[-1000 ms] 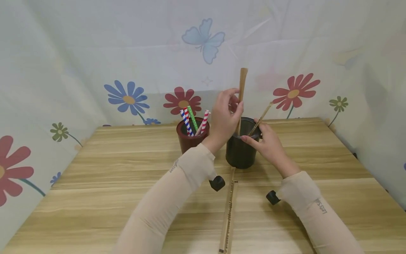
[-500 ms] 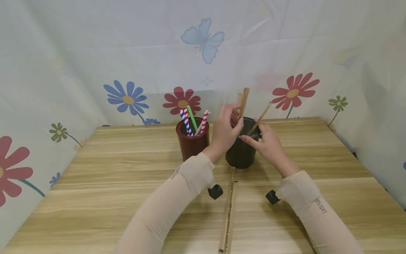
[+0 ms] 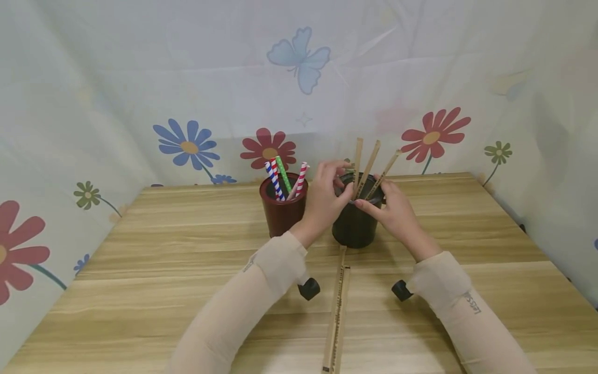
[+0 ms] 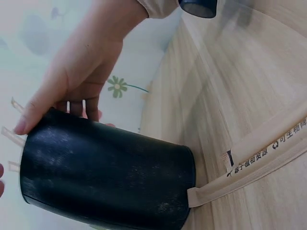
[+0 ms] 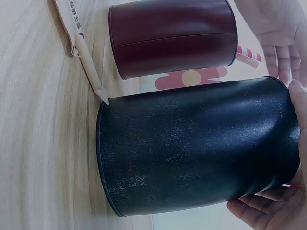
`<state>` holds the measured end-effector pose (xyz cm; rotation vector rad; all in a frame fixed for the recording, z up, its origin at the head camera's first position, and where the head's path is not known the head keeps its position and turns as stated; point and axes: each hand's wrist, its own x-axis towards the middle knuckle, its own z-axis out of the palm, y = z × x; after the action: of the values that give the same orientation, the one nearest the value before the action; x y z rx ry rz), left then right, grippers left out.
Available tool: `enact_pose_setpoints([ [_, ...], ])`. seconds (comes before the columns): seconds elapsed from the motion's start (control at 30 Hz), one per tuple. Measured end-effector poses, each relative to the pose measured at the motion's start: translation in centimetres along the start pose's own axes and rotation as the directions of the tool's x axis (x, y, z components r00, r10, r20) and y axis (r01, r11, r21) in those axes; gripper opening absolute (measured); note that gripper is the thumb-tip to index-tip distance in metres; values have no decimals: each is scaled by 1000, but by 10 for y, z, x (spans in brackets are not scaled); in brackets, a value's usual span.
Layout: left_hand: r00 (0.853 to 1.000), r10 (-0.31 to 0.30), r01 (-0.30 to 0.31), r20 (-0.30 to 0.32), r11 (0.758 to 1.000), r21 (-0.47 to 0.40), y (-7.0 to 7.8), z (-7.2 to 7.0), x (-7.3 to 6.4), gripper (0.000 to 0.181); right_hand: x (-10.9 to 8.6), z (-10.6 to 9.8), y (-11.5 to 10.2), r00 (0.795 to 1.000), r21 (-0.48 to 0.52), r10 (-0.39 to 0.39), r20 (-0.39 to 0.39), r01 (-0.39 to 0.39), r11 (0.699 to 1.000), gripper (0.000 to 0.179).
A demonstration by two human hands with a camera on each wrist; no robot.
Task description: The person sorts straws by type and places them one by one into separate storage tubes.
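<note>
My right hand (image 3: 399,210) holds a black pen-holder-like cup (image 3: 355,228) at its rim, thumb on the near side and fingers round the far right. Slim brown paper-wrapped sticks (image 3: 370,167), three of them, stand in that cup and lean to the right. Beside its left rim is my left hand (image 3: 324,192), fingers loosely bent and apart from the thumb, with nothing between them. In the right wrist view the left hand (image 5: 276,28) appears past the cup's mouth. Only fingertips of it (image 4: 1,179) show in the left wrist view.
A dark red cup (image 3: 285,218) with several patterned paper straws (image 3: 275,182) stands left of the black one. Two more paper-wrapped sticks (image 3: 337,317) lie lengthwise on the wooden table (image 3: 187,259), their far end near the black cup's base. A flowered curtain (image 3: 210,78) hangs behind.
My left hand has lowered two paper-wrapped sticks into the black cup and let them go; they now lean beside the other. The hand has dropped slightly left. My right hand stays put.
</note>
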<state>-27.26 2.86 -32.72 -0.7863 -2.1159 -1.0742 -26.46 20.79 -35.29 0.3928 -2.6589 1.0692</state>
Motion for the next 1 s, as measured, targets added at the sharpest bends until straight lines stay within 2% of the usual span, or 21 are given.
enact_pose_setpoints([
  [0.23, 1000, 7, -7, 8, 1000, 11, 14, -19, -8, 33, -2, 1, -1, 999, 20, 24, 23, -25, 999, 87],
  [0.47, 998, -46, 48, 46, 998, -45, 27, -38, -25, 37, -1, 1, 1, 999, 31, 33, 25, -34, 999, 87],
  [0.7, 989, -101, 107, 105, 993, -56, 32, -46, -44, 39, -1, 0, 0, 999, 9, 35, 25, -35, 999, 88],
  [0.83, 979, -148, 160, 142, 984, -77, 32, -49, -53, 39, -1, 1, 0, 999, 10, 37, 25, -37, 999, 88],
  [1.0, 952, -225, 246, 210, 966, -82, 32, -52, -65, 41, -2, 1, 0, 999, 8, 36, 21, -36, 999, 87],
])
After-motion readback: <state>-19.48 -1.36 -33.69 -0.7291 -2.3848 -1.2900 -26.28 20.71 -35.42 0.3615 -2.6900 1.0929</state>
